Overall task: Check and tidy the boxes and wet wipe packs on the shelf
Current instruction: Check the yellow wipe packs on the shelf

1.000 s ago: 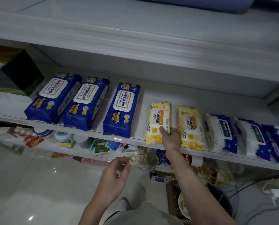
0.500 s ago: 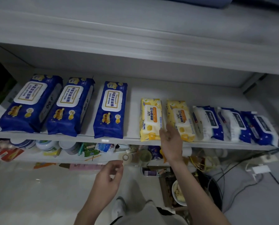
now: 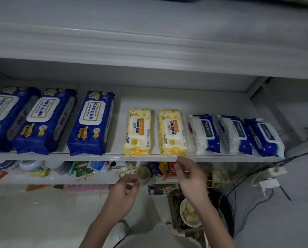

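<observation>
Wet wipe packs (image 3: pixel 90 122) lay in one row on the shelf (image 3: pixel 221 158): three dark blue left, two yellow middle, three blue-white right. Left hand (image 3: pixel 124 190) and right hand (image 3: pixel 189 174) hung below its near edge, fingers loosely curled, gripping nothing.

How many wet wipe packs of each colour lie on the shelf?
Large dark blue packs: 3
Yellow packs: 2
Blue-and-white packs: 3
Total: 8
</observation>
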Action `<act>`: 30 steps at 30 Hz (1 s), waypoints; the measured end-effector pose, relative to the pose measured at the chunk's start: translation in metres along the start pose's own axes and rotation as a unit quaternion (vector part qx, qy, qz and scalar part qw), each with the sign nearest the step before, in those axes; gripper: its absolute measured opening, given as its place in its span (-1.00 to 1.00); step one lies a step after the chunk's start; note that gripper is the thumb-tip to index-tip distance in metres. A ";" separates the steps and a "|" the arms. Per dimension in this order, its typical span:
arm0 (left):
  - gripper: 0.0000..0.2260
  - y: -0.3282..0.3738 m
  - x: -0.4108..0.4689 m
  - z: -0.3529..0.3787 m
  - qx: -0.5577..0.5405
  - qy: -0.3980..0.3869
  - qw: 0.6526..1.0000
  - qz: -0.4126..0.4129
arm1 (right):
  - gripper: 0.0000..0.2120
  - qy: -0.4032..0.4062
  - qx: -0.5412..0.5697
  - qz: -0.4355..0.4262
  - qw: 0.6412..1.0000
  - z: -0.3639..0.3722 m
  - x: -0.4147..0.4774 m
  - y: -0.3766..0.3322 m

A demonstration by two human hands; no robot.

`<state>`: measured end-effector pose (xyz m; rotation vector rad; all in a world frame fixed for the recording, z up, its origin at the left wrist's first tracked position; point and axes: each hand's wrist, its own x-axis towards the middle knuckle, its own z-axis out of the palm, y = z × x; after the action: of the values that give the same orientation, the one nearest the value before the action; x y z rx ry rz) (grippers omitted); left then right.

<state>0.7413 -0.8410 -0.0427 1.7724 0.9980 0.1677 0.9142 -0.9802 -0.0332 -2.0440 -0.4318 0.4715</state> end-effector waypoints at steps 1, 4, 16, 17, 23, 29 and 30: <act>-0.90 0.007 0.001 0.010 0.003 0.000 1.000 0.002 | -0.78 -0.004 0.005 0.000 1.000 -0.009 0.000 0.006; -0.88 0.032 0.009 0.041 0.014 0.003 1.000 0.009 | -0.79 -0.008 0.010 0.004 1.000 -0.039 0.005 0.030; -0.47 0.119 0.112 0.111 0.030 0.096 0.992 -0.076 | -0.83 -0.029 0.022 0.018 0.999 -0.109 0.024 0.072; -0.46 0.119 0.119 0.113 0.038 0.099 0.989 -0.100 | -0.82 -0.028 0.022 0.017 0.999 -0.111 0.025 0.073; -0.81 0.132 0.135 0.115 -0.083 0.096 0.976 -0.178 | -0.83 -0.015 0.027 0.019 0.999 -0.114 0.031 0.073; -0.88 0.136 0.126 0.115 -0.189 0.085 0.961 -0.185 | -0.84 -0.033 0.037 0.023 0.999 -0.106 0.039 0.054; -0.95 0.137 0.122 0.112 -0.199 0.094 0.960 -0.174 | -0.84 -0.035 0.038 0.021 0.998 -0.105 0.040 0.050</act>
<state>0.9548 -0.8516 -0.0187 1.2111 1.2954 0.2950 1.0062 -1.0614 -0.0340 -1.9714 -0.4074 0.5789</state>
